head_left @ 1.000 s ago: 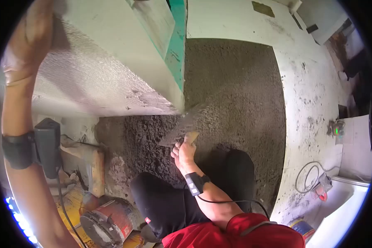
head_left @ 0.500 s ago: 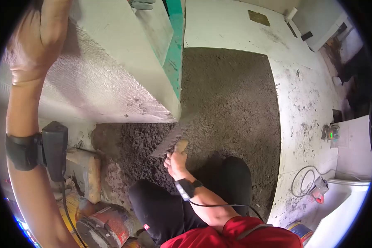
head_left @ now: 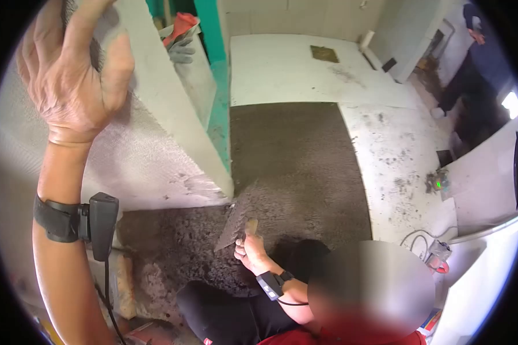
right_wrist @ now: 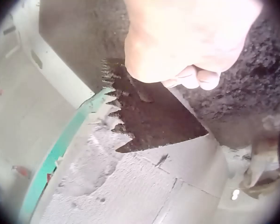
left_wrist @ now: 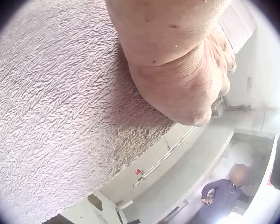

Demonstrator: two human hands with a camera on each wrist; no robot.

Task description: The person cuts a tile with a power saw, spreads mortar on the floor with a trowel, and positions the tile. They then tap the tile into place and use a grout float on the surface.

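The left hand (head_left: 77, 77) rests against the textured white wall (head_left: 155, 155) near its edge, fingers extended; the left wrist view shows that hand (left_wrist: 177, 70) at the wall's border. Low in the middle, the right hand (head_left: 252, 255) grips the handle (head_left: 251, 226) of a toothed trowel (head_left: 236, 221). In the right wrist view the trowel's dark blade (right_wrist: 154, 114) has a jagged edge, and the right hand (right_wrist: 191, 42) curls above it. Brown mortar (head_left: 293, 149) covers the floor around the wall corner, smoother at the back and rougher at the left. Whether the blade touches the mortar, I cannot tell.
White floor panels (head_left: 385, 149) border the mortar. Gloves (head_left: 181, 52) lie on a board behind the wall. Another person (head_left: 477, 75) stands at the back right. A coiled cable (head_left: 417, 241) lies at the right; a pipe (head_left: 125, 284) stands at the lower left.
The head view has tilted up, bringing the gloves and the other person into fuller sight. The left hand stays on the wall, and the right hand still grips the trowel near the wall corner.
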